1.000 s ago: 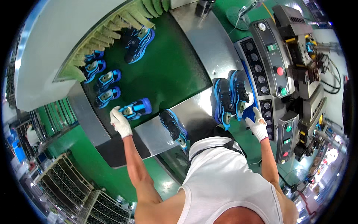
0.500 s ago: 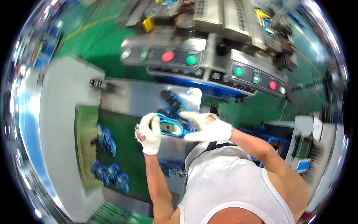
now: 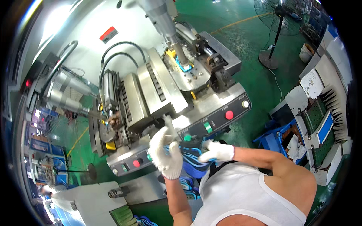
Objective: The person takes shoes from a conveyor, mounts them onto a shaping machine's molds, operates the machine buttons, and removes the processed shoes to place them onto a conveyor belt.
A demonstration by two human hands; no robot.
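Both my hands wear white knitted gloves. My right hand [image 3: 217, 151] is closed on one edge of a blue-and-black strappy piece [image 3: 193, 154] with looped bands, in front of my waist. My left hand [image 3: 166, 152] is raised at the piece's left side, thumb and fingers apart; whether its thumb touches the dark end of the piece is hard to tell. Just beyond is the two-station metal machine [image 3: 162, 98], its front panel carrying green and red buttons. Under the right-hand press rod [image 3: 180, 52] sits a blue-and-yellow part [image 3: 177, 62].
Below my hands, more blue pieces [image 3: 186, 184] lie on a metal shelf [image 3: 145, 188]. A grey housing with green bristles [image 3: 122, 216] is at lower left. Blue crate [image 3: 277, 137] and a strip-curtained unit [image 3: 320, 128] stand right; a standing fan [image 3: 279, 11] is far right.
My view has swung left and up toward the machine. My hands have come from over the shelf to the machine's front, and the blue piece has left my left hand's grasp.
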